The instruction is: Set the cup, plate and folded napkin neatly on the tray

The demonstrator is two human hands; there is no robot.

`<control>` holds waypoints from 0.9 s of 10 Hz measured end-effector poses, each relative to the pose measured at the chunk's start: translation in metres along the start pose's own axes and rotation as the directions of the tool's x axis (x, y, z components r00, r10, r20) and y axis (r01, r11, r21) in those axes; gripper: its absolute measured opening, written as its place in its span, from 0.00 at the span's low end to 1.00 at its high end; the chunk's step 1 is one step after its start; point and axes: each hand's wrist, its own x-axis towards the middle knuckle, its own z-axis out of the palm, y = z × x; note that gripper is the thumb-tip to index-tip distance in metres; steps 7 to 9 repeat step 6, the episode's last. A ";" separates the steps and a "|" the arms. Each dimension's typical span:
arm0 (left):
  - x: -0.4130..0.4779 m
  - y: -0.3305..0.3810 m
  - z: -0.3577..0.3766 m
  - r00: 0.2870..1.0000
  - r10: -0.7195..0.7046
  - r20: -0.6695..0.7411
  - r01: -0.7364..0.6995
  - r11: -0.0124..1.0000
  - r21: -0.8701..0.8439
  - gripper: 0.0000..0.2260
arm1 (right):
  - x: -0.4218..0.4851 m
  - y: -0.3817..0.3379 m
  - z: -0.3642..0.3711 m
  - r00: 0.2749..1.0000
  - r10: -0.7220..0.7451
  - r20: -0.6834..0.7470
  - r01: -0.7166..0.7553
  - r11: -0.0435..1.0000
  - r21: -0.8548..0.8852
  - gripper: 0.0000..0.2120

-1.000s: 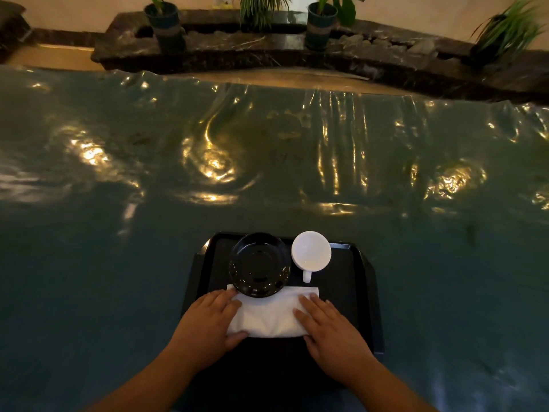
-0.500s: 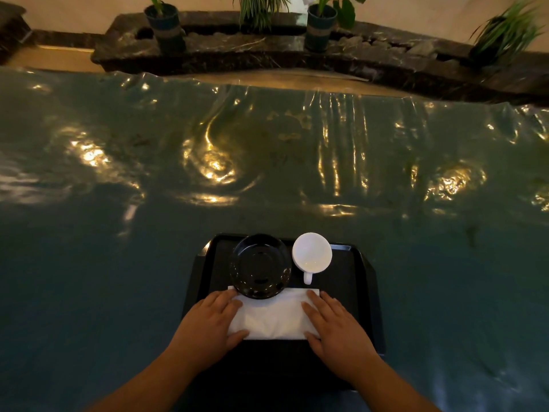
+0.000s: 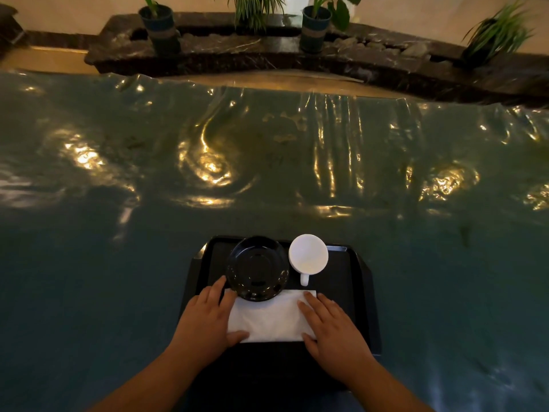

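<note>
A black tray (image 3: pixel 353 281) lies near the table's front edge. At its far side a black plate (image 3: pixel 257 267) sits left of a white cup (image 3: pixel 308 258), whose handle points toward me. The plate's near rim overlaps a white folded napkin (image 3: pixel 269 319) spread flat on the tray. My left hand (image 3: pixel 208 319) rests flat on the napkin's left end, thumb along its near edge. My right hand (image 3: pixel 332 328) lies flat on its right end. Both hands have fingers extended and press down without gripping.
A shiny, wrinkled teal cover (image 3: pixel 267 162) drapes the whole table. Beyond its far edge runs a dark stone ledge (image 3: pixel 267 52) with several potted plants (image 3: pixel 162 28).
Both hands stay on the napkin ends. My left hand's fingers have slid slightly farther along the left end, beside the plate; the right hand has shifted a little outward.
</note>
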 end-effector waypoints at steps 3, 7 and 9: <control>-0.003 0.000 -0.004 0.998 0.063 -0.009 -0.063 0.998 0.018 0.36 | 0.001 -0.001 -0.003 0.999 0.001 0.037 -0.001 1.000 -0.023 0.29; 0.003 -0.005 -0.011 0.998 0.051 -0.034 -0.051 0.999 0.004 0.28 | 0.006 -0.005 -0.018 1.000 0.003 -0.023 -0.003 1.000 -0.026 0.29; 0.003 -0.005 -0.011 0.998 0.051 -0.034 -0.051 0.999 0.004 0.28 | 0.006 -0.005 -0.018 1.000 0.003 -0.023 -0.003 1.000 -0.026 0.29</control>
